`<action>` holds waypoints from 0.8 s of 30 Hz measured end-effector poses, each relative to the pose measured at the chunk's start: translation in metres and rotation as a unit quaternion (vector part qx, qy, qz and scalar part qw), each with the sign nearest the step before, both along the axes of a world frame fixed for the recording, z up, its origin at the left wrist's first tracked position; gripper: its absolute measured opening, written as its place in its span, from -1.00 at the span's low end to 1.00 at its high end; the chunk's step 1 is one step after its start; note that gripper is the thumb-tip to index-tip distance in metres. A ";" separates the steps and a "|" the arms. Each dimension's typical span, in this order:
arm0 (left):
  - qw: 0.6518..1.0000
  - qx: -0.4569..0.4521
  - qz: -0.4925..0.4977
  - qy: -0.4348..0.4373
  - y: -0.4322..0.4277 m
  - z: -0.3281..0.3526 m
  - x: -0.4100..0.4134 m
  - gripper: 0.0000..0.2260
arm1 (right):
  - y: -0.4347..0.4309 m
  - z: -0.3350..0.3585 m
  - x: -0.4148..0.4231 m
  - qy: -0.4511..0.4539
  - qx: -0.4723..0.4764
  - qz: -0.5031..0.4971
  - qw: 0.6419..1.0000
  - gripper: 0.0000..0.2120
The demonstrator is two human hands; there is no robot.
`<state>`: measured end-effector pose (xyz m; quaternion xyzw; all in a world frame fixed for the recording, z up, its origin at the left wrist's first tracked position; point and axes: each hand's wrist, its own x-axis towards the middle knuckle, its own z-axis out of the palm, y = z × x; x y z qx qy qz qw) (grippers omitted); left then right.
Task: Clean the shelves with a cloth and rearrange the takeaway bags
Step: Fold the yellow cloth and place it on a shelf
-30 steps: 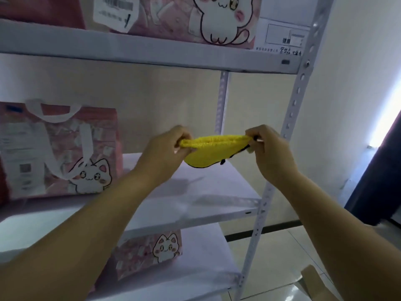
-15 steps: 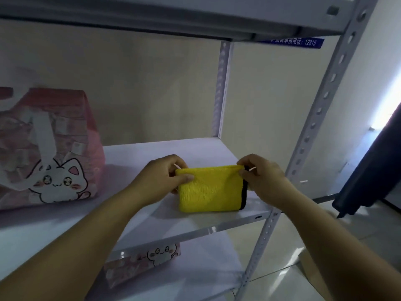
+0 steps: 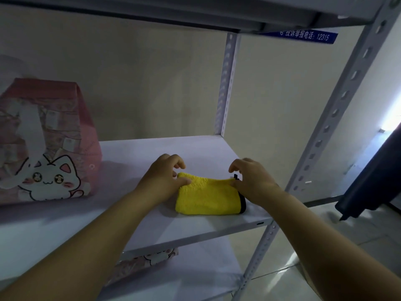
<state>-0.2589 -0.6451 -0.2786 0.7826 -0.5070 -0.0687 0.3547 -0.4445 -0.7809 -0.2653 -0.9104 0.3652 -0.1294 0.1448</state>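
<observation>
**Q:** Where is the folded yellow microfibre cloth with black edging (image 3: 209, 197) located?

**A:** It is laid flat on the white metal shelf board (image 3: 152, 224), near the front edge at 5 o'clock. The pink takeaway bag printed with a white cat (image 3: 43, 148) is stood at 9 o'clock, well apart.

**Q:** How are the hands set?

**A:** The left hand (image 3: 161, 181) is placed at the cloth's 10 o'clock corner and the right hand (image 3: 252, 180) at its 2 o'clock corner. A thumb is rested on each corner. The fingers are loosely curled and raised clear, and nothing is gripped.

**Q:** Which step is in hand?

**A:** Wiping is judged to be about to start. The cloth should be pressed under one flat palm and swept toward 9 o'clock.
</observation>
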 end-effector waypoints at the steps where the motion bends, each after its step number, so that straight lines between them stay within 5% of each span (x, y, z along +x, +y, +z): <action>1: 1.000 -0.012 -0.008 -0.006 0.002 0.002 -0.003 -0.77 | 0.001 0.004 -0.002 -0.020 0.005 0.037 0.999 -0.76; 6: 0.987 0.088 -0.135 -0.025 0.021 0.008 -0.010 -0.68 | 0.008 0.003 -0.001 0.104 0.030 0.188 0.976 -0.61; 11: 0.975 0.114 -0.174 -0.080 0.025 0.004 -0.005 -0.62 | 0.011 -0.003 -0.003 0.138 0.063 0.153 0.977 -0.61; 15: 0.986 0.063 -0.076 -0.137 0.014 -0.002 -0.010 -0.69 | 0.023 -0.001 -0.014 0.166 -0.005 0.083 0.983 -0.62; 19: 0.998 0.033 -0.036 -0.050 0.005 -0.007 -0.026 -0.83 | 0.038 -0.011 -0.025 0.119 -0.042 0.025 0.992 -0.65; 24: 0.995 0.030 -0.078 0.055 -0.002 -0.007 -0.048 -0.66 | 0.043 -0.018 -0.037 0.062 -0.057 -0.021 0.996 -0.71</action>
